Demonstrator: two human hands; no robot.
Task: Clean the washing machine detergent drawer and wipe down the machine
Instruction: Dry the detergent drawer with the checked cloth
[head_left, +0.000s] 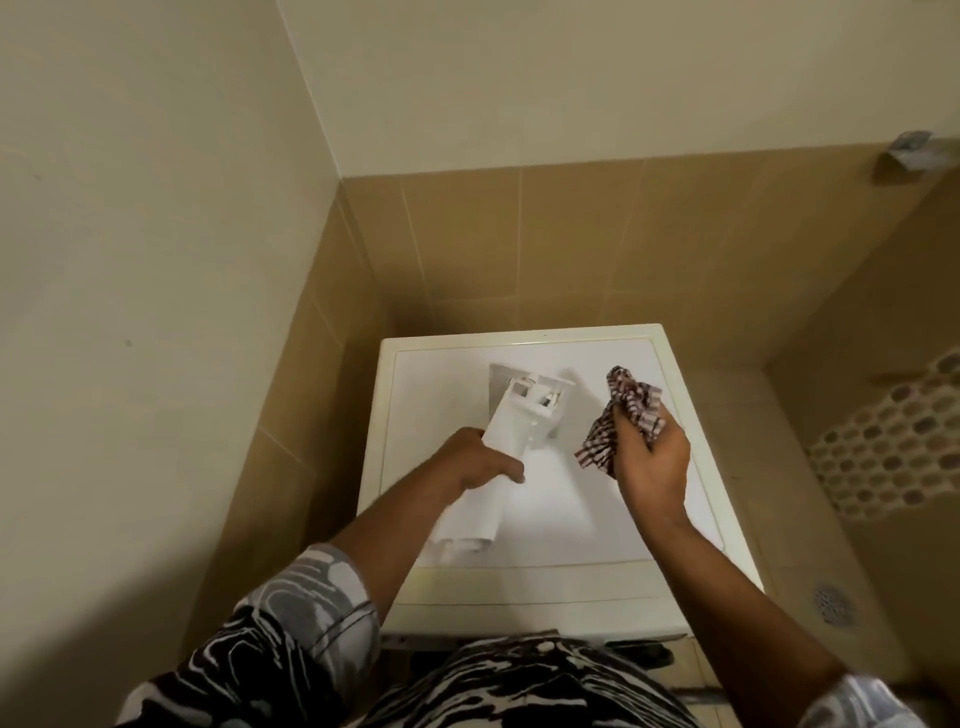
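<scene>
Above one washing machine (675, 519), left hand (480, 462) grips one drawer (511, 423), right hand (652, 457) one cloth (631, 410).

Both forearms reach forward. Left hand (480, 462) grips the drawer (511, 426), knuckles up; right hand (652, 460) clutches a cloth (636, 400).

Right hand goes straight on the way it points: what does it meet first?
Beyond the cloth it holds, probably the tiled wall behind the washing machine, just right of the drawer; depth unclear.
</scene>
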